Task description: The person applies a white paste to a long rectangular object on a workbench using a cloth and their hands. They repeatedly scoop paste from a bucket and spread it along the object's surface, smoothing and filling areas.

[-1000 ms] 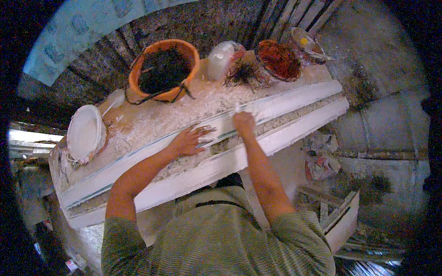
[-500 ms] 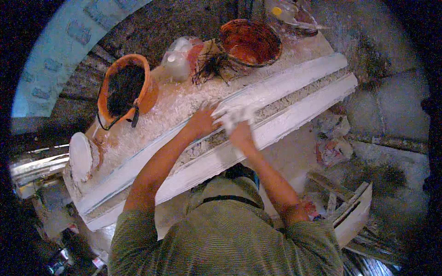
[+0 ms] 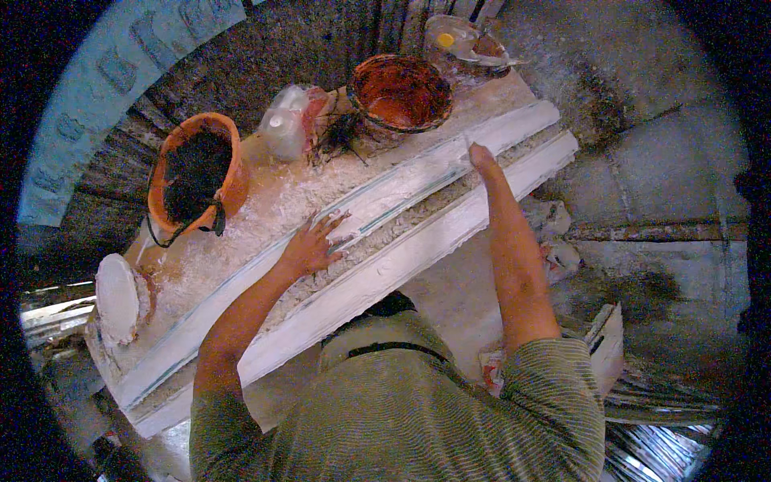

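A long white plaster-like moulding (image 3: 418,191) slants across the work board, with thin blue-green lines along it. Beside it on my near side runs a second white strip (image 3: 409,261), with rough, crumbly plaster (image 3: 385,233) in the channel between them. My left hand (image 3: 312,247) lies on the far moulding near its middle, fingers spread, whitish smears on the fingertips. Toward the right end, my right hand (image 3: 482,158) is closed at the same moulding. A small pale tip shows at its fingers; what it belongs to is hidden.
Along the board's far side stand an orange bucket (image 3: 234,173) with dark contents, a clear plastic jug (image 3: 283,132), dark fibres (image 3: 341,136) and a reddish-brown basin (image 3: 401,88). A white round-topped container (image 3: 119,297) is at the left. A wooden piece (image 3: 606,341) stands lower right.
My hands were together mid-moulding around blurred white material. They have parted: the left lies spread on the moulding, the right has moved toward its right end. The whole view has shifted.
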### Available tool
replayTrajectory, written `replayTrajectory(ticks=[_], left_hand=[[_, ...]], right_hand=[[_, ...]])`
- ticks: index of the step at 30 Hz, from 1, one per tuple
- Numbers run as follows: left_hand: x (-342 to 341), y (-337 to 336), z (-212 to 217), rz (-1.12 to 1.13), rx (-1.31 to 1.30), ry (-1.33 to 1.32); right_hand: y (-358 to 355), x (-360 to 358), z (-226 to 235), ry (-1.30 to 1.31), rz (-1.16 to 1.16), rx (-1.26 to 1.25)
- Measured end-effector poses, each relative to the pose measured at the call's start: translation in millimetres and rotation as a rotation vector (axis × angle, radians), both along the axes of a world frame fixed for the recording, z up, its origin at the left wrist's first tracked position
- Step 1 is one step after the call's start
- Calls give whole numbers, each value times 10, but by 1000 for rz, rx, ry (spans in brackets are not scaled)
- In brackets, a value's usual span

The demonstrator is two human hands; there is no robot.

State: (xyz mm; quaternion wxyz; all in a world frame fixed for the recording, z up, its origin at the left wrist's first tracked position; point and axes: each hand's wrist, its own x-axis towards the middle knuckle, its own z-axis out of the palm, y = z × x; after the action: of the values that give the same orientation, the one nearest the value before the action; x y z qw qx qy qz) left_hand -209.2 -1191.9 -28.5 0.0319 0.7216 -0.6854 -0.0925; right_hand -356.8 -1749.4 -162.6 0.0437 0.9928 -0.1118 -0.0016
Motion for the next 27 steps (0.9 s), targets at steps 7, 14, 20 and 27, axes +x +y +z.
replayTrajectory(ticks=[7,14,20,27], left_hand=[[-100,-637,-115,-67,-17,-14],[-277,-1975,-245,-137,-302,122],[-635,-3974,-226,-106,-236,86],[-1149,-6581,-450,-5,-119,46]], right_hand=[[1762,-105,328,315,-164,12],[1912,-119,1200,236,-442,271],[-385,-491,1064,289,-424,54],[-3445,-997,1012,296,-337,46]])
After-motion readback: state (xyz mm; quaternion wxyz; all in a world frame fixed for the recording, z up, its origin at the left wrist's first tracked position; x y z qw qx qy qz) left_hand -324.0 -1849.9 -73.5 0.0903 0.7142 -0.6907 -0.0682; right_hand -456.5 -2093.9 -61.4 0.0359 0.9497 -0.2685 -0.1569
